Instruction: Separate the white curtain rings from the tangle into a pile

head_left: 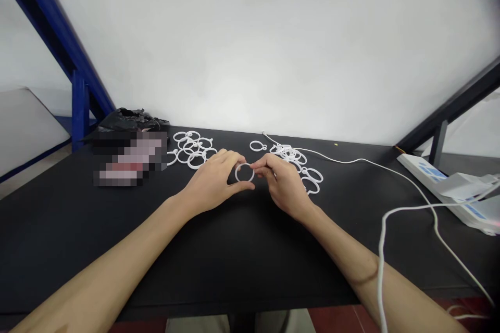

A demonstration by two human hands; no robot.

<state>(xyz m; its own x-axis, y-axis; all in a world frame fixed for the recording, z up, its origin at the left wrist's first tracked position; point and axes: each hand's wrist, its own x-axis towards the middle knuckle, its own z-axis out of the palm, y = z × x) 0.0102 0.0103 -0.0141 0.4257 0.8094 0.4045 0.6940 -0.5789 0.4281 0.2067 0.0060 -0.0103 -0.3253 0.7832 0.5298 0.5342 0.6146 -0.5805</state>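
A white plastic ring (pixel 245 181) is held between my two hands, above the black table. My left hand (pixel 214 179) curves around its left side, thumb below and fingers above. My right hand (pixel 283 182) pinches the ring's right edge between thumb and fingertips; any small part there is hidden. Several similar white rings (pixel 189 144), each with a small eyelet, lie in a loose group beyond my left hand. Another group of rings (pixel 289 152) spreads behind and to the right of my right hand. One ring (pixel 257 146) lies by itself between the groups.
The black table (pixel 234 260) meets a white wall. A crumpled black bag (pixel 133 120) and a blurred item lie at the left. A white cord (pixel 385 239) loops across the right side, over my forearm. Beyond it sits a white and blue box (pixel 437 182).
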